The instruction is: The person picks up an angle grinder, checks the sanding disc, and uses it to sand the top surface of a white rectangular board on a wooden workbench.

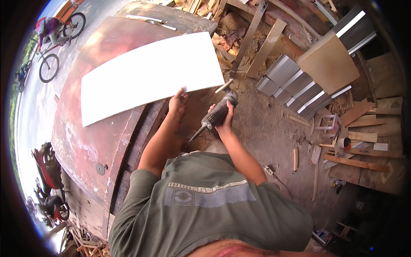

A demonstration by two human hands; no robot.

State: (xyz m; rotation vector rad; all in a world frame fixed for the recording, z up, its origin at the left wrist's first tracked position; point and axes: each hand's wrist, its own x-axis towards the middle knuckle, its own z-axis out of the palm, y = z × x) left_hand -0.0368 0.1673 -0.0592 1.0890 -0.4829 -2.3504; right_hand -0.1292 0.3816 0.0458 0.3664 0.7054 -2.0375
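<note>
1. The person's right hand (pixel 227 123) is wrapped around a dark power tool (pixel 217 113), held before the torso.
2. The left hand (pixel 177 104) touches the near edge of a white panel (pixel 150 73); whether it is clamped there, one cannot tell.
3. The panel lies on a reddish counter (pixel 79 147), which also carries a dark disc (pixel 101 168).
4. Beyond the counter, a person rides a bicycle (pixel 49 68).

Smooth panel (pixel 150 79); matt cloth shirt (pixel 209 218); bare wood plank (pixel 266 49).
</note>
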